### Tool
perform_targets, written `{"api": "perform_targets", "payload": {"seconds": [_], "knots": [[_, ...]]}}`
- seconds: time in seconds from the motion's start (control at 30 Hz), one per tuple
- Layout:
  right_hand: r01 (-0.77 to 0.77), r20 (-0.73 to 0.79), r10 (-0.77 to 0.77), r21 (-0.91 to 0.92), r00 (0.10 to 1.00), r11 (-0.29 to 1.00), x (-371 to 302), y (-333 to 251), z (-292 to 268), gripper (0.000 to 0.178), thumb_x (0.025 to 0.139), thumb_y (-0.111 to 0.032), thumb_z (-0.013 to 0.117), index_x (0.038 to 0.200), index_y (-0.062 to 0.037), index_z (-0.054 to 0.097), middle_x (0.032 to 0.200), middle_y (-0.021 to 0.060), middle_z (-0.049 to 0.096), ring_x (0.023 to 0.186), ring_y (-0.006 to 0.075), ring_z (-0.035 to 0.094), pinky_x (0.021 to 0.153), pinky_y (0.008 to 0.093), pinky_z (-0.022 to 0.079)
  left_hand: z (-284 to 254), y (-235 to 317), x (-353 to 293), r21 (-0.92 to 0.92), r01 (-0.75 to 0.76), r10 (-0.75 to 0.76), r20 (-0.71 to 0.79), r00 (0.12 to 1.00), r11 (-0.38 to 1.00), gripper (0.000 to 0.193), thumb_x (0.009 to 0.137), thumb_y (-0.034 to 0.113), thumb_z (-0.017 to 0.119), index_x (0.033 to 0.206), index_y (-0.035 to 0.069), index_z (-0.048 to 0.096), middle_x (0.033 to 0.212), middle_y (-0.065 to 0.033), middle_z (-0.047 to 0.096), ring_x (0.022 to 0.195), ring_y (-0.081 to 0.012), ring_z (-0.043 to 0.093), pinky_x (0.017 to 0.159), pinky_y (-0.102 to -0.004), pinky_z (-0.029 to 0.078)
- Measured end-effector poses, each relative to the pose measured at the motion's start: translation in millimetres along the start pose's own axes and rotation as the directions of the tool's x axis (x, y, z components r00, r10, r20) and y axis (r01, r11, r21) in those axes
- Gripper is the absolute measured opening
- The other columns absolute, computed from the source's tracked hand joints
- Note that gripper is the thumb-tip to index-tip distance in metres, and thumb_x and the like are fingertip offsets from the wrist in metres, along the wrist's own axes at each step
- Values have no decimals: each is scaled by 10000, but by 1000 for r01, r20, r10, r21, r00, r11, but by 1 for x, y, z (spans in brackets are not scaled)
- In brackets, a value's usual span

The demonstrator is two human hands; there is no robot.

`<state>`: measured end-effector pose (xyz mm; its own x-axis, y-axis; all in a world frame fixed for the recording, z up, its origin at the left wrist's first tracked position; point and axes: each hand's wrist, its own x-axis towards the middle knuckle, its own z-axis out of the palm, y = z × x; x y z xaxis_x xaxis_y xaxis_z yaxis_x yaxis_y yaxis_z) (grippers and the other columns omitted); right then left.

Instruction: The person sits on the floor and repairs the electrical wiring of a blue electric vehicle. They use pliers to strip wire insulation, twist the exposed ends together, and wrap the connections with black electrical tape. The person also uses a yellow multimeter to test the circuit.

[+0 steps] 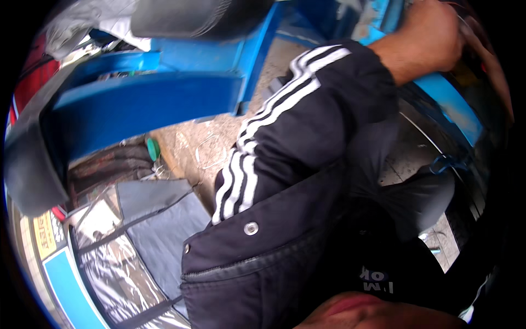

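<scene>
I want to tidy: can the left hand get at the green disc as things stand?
Probably not without drawing back: the left hand is stretched to the upper right, with the green disc well to the left. The disc looks uncovered, below the blue panel in view.

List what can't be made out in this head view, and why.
All in the head view:
Anything the bare left hand may hold: the back of the hand hides it, and it is blurred.
The full shape of the bare right hand: shade and the dark fisheye rim.
The top of the black padded cushion: cut off by the upper edge.
Anything inside the clear plastic pockets: glare.
</scene>
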<state>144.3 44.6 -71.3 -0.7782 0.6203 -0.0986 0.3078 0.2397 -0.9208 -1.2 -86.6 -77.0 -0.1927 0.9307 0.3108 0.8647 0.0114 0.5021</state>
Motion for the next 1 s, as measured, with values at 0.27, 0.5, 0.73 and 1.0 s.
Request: {"api": "perform_targets", "payload": {"seconds": [0.27,0.5,0.73,1.0], "knots": [[106,223,-130,118,966,987,-4,-47,14,243,1070,-220,597,914,-39,641,756,-10,634,631,66,553,589,235,442,-44,13,-23,-39,-73,62,-230,971,997,115,930,89,645,922,-23,620,873,-251,663,825,-461,647,737,-529,522],[191,140,-218,183,966,964,-3,-44,14,224,1075,-187,583,957,-1,626,755,12,646,599,75,597,563,239,496,-49,6,-11,-519,414,-359,209,910,748,547,889,96,795,1324,-90,519,873,-58,621,675,-136,595,550,-281,484],[213,193,-252,201,948,956,-6,-48,13,147,1035,-136,630,1009,7,648,806,11,671,662,70,609,605,248,503,-45,-3,-10,-600,493,-394,301,869,630,241,946,69,729,1075,-28,550,780,-45,602,606,-125,603,515,-273,477],[634,81,-643,-304,761,712,-12,-53,11,151,938,-64,668,1062,23,670,935,94,718,876,144,652,812,325,529,-53,-11,-11,-860,488,-312,426,849,152,154,991,86,590,1124,11,574,991,-119,714,855,-213,737,728,-304,602]]}}
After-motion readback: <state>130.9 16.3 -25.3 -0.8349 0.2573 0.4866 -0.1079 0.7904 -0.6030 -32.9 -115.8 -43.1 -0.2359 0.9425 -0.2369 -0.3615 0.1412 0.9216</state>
